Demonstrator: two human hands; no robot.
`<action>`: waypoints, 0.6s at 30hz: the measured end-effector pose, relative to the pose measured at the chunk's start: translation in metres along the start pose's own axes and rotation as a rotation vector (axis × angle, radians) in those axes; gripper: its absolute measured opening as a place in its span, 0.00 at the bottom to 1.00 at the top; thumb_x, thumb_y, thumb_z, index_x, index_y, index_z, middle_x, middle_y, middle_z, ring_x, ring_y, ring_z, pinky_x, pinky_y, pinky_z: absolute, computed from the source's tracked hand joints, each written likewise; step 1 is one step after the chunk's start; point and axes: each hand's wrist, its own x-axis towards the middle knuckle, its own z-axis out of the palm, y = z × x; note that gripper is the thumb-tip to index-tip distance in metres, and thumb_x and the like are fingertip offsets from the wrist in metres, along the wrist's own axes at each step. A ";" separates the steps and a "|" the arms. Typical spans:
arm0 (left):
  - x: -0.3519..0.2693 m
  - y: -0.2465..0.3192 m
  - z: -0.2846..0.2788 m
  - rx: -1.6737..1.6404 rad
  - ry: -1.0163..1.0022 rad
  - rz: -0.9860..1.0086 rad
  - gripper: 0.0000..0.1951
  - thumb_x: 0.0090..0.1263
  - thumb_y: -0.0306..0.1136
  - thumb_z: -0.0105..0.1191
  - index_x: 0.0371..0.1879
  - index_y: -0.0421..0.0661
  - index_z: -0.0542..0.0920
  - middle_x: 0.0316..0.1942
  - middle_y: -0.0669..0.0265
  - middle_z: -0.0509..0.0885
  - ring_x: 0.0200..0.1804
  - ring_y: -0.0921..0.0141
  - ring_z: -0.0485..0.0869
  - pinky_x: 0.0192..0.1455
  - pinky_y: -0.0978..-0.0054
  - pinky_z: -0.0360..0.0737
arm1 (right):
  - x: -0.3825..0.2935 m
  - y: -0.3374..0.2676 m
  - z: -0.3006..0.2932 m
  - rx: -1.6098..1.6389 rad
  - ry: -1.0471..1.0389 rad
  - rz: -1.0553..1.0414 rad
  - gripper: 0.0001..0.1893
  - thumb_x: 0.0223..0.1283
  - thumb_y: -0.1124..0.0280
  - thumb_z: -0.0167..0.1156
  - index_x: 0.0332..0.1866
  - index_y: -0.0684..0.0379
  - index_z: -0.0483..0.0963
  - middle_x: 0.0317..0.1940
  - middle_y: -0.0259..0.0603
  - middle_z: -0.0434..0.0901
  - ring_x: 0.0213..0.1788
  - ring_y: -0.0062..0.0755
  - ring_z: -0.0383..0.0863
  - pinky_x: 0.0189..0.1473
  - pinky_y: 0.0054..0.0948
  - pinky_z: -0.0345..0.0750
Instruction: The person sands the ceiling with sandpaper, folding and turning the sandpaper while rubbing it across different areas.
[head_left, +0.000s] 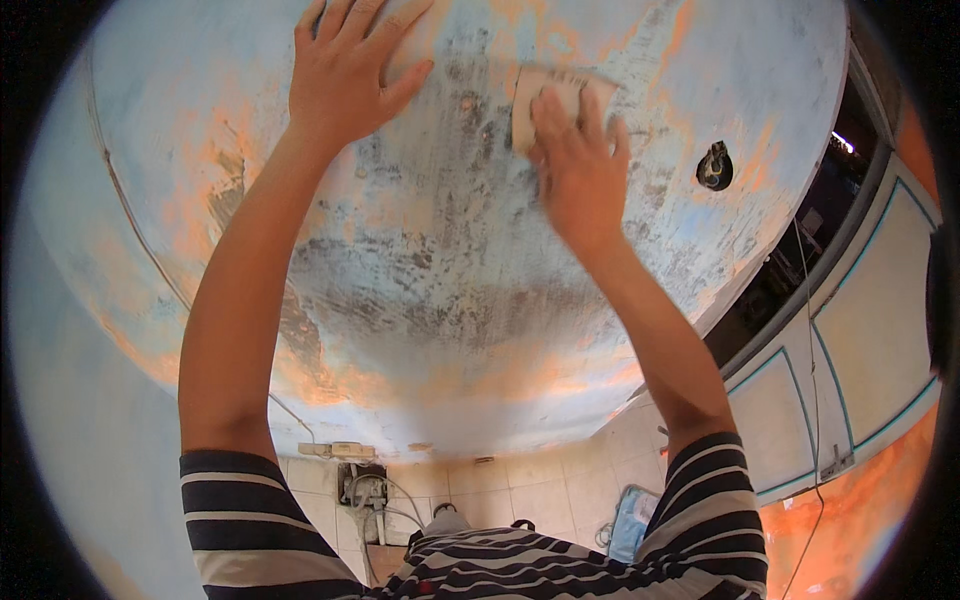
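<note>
A sheet of sandpaper (529, 84), its back facing me and bearing print, lies against the wall under the fingers of my right hand (589, 165). Motion blurs both that hand and the sheet. My left hand (341, 71) rests on the wall at upper left, fingers spread, holding nothing; its fingertips run past the top of the picture. The painted wall (450, 225) is pale blue, with dark worn patches between my arms and orange areas where the blue is gone. What lies beneath the sheet is hidden.
An open hole (715, 166) with wires sits right of my right hand. A cable (127, 199) runs down the wall at left. Panelled shutters (870, 300) stand at right. Below are a tiled surface (540, 502), a power strip (336, 451) and a blue bag-like item (632, 525).
</note>
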 end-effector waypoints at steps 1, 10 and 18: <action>0.000 0.005 -0.001 -0.007 -0.014 -0.021 0.33 0.66 0.50 0.62 0.71 0.52 0.78 0.78 0.50 0.70 0.78 0.46 0.66 0.76 0.39 0.61 | -0.018 -0.002 0.004 0.052 0.050 -0.016 0.27 0.70 0.64 0.67 0.74 0.42 0.76 0.74 0.28 0.78 0.82 0.49 0.64 0.75 0.66 0.62; -0.010 0.010 -0.003 -0.020 -0.064 -0.033 0.35 0.66 0.51 0.62 0.74 0.53 0.76 0.80 0.51 0.68 0.80 0.46 0.64 0.77 0.37 0.60 | 0.061 0.022 -0.003 0.026 0.204 -0.010 0.30 0.68 0.66 0.68 0.75 0.42 0.74 0.76 0.26 0.75 0.83 0.48 0.62 0.71 0.66 0.64; -0.017 0.000 0.012 -0.029 0.080 0.043 0.30 0.75 0.52 0.60 0.77 0.69 0.74 0.81 0.67 0.69 0.81 0.57 0.66 0.79 0.43 0.58 | 0.008 -0.003 0.012 0.077 0.141 0.003 0.26 0.68 0.68 0.66 0.72 0.44 0.76 0.76 0.29 0.75 0.82 0.50 0.64 0.70 0.68 0.63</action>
